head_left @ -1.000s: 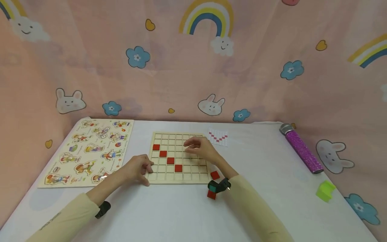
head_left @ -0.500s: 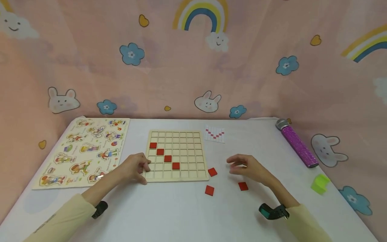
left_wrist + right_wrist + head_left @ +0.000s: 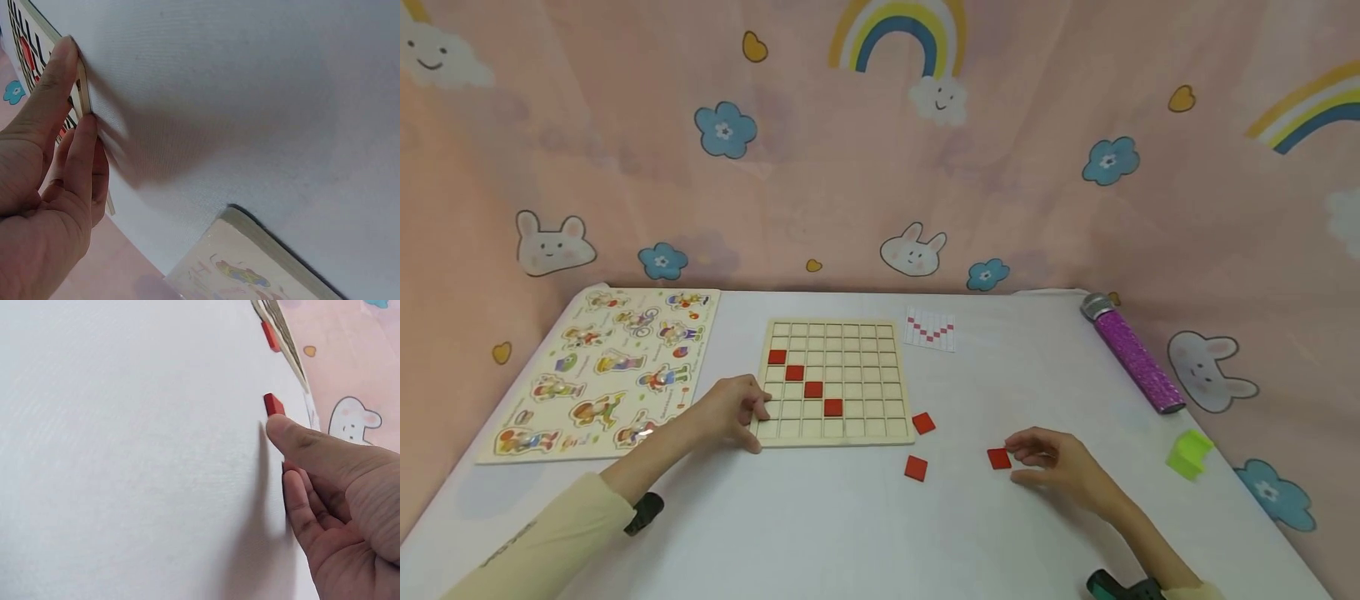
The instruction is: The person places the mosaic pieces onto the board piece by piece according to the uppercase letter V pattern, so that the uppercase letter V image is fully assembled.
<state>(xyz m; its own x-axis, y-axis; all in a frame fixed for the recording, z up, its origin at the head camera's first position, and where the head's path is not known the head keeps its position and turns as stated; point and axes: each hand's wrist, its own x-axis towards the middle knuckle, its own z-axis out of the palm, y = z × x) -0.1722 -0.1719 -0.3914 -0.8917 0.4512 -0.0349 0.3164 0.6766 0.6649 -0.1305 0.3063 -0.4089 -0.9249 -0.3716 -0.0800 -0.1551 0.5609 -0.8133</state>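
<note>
Right hand (image 3: 1060, 468): grip spread, not pinching, fingertips by right edge of red tile (image 3: 997, 459) on surface (image 3: 820, 525). Left hand (image 3: 730, 408) holds grid board (image 3: 865, 358) near-left corner, probably steadying it; pattern card (image 3: 930, 329) just beside, presumably for reference.

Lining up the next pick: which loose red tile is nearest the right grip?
The rightmost loose tile, beside the right grip; the other two tiles lie farther left, nearer the grid board.
</note>
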